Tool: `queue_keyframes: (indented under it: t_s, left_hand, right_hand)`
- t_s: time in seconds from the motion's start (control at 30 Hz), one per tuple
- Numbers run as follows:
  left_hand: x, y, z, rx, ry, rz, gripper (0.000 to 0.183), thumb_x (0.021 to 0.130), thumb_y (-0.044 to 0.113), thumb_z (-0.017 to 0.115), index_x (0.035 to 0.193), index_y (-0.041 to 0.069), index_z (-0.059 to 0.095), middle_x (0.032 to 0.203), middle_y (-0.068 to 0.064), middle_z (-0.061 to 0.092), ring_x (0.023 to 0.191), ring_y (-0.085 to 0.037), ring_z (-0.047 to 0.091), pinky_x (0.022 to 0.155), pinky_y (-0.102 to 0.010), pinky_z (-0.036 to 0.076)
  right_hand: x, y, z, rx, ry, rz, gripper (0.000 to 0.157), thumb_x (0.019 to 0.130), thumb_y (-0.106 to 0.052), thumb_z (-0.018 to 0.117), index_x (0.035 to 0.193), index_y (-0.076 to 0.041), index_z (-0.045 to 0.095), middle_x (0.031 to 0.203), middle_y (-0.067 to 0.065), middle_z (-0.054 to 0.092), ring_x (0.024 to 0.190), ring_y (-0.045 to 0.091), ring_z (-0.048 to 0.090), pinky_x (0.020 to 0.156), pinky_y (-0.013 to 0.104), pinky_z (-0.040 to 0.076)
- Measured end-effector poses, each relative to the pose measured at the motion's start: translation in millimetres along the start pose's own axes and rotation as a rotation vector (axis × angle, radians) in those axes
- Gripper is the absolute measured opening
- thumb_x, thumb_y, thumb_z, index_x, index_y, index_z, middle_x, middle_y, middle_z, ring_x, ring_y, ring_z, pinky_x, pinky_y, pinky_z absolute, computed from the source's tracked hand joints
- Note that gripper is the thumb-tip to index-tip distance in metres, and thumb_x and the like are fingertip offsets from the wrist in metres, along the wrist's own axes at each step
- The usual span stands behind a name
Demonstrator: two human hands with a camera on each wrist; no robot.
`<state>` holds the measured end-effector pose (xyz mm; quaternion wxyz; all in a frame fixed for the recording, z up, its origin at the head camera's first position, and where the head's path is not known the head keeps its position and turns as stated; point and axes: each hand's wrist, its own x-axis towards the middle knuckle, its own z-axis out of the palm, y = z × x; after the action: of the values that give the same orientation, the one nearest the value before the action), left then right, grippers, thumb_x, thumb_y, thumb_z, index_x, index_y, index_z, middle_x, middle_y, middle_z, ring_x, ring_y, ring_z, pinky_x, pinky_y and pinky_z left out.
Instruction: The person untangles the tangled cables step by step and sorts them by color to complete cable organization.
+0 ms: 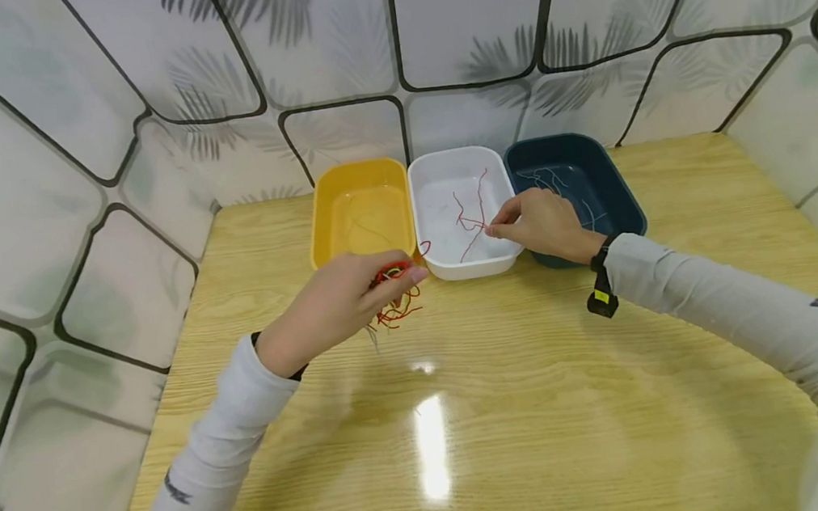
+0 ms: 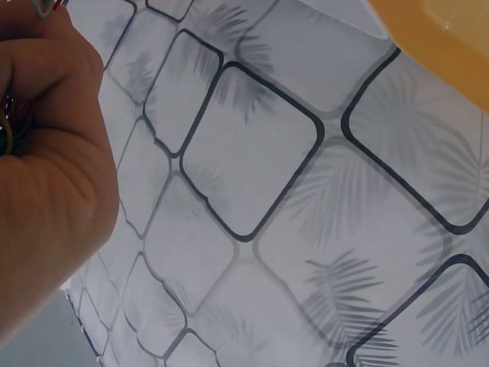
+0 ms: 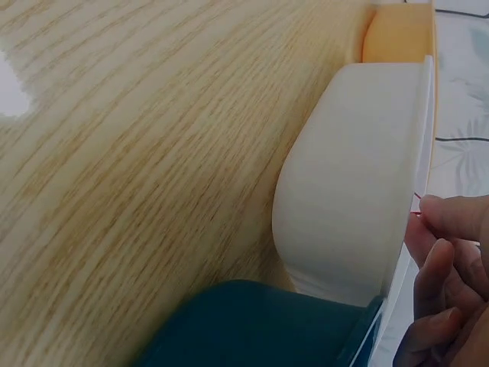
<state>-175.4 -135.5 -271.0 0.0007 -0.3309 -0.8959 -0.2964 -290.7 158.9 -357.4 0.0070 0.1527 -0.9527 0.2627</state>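
Over the white bin, my right hand pinches red thread between thumb and fingertips. Several red strands spread across the bin's inside in the head view. A bit of the pinched red thread also shows at the fingertips of the right hand in the right wrist view, beside the white rim. My left hand grips a tangled bundle of threads, mostly red with some yellowish and grey ends hanging below. It hovers at the front of the yellow bin. The left wrist view shows these fingers curled, the bundle mostly hidden.
To the right of the white bin stands a dark blue bin with several pale threads in it. A thin yellow thread lies in the yellow bin. The three bins stand side by side on the wooden table, against a patterned wall covering.
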Motion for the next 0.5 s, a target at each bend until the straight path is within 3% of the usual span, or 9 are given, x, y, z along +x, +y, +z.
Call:
queue_keyframes:
  t_s: [0.13,0.27,0.4,0.5]
  left_hand:
    - [0.3,1.4,-3.2,-0.007,0.003,0.012,0.034,0.094,0.053,0.039,0.081,0.024,0.052,0.057,0.009,0.039,0.051,-0.005,0.038,0.051,-0.025,0.034]
    - [0.9,2.0,-2.5,-0.002,0.0,0.02,0.035,0.094,0.053,0.039,0.08,0.023,0.051,0.056,0.008,0.037,0.05,-0.005,0.036,0.05,-0.026,0.033]
    - [2.6,1.9,-0.7,-0.004,-0.002,0.02,0.033,0.094,0.052,0.04,0.082,0.024,0.053,0.056,0.009,0.04,0.05,-0.004,0.039,0.051,-0.025,0.035]
    - [5.4,2.1,0.7,-0.002,-0.001,0.033,0.03,0.094,0.05,0.041,0.086,0.025,0.056,0.058,0.011,0.044,0.052,-0.004,0.041,0.053,-0.024,0.037]
  right_hand:
    - [-1,-2,-3.7,0.016,-0.021,-0.007,0.02,0.079,-0.045,0.067,0.083,-0.026,0.072,0.081,-0.008,0.065,0.068,0.016,0.051,0.051,0.033,0.034]
    - [-5,-10,-12.2,0.085,0.003,-0.07,0.021,0.079,-0.047,0.066,0.084,-0.028,0.072,0.08,-0.01,0.064,0.066,0.016,0.049,0.053,0.033,0.035]
    - [-20,-35,-26.2,0.21,0.025,-0.169,0.023,0.08,-0.051,0.063,0.088,-0.03,0.069,0.079,-0.013,0.063,0.06,0.014,0.047,0.051,0.031,0.035]
    - [-37,-62,-40.1,0.346,-0.016,-0.255,0.019,0.085,-0.045,0.061,0.091,-0.028,0.067,0.08,-0.01,0.063,0.057,0.017,0.047,0.049,0.031,0.036]
